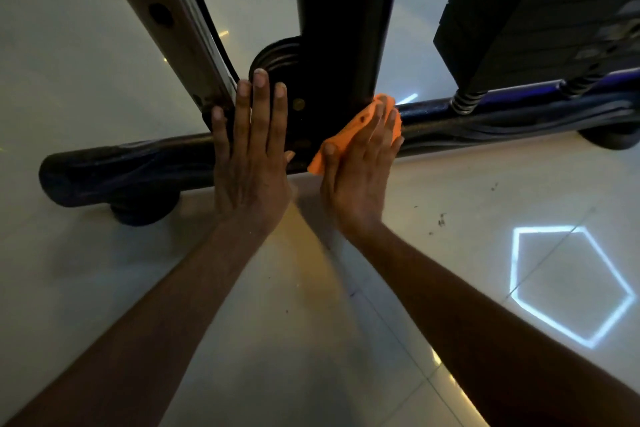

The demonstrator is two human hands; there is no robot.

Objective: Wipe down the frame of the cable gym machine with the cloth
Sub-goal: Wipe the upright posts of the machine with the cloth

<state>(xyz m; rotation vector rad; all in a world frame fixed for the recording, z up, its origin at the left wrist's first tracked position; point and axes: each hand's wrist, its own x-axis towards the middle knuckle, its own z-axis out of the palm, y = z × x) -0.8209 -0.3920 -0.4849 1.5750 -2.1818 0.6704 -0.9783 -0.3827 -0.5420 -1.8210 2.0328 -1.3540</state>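
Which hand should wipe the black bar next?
The right hand, most likely. It already presses the orange cloth against the black bar beside the upright post. The left hand lies flat with straight fingers and has no cloth.

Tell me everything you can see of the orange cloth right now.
The orange cloth looks like soft fabric, bunched into a crumpled pad. It lies against the black base bar of the machine frame, just where the black upright post meets it. The right hand presses it there with straight fingers, covering most of it; only its upper and left edges show.
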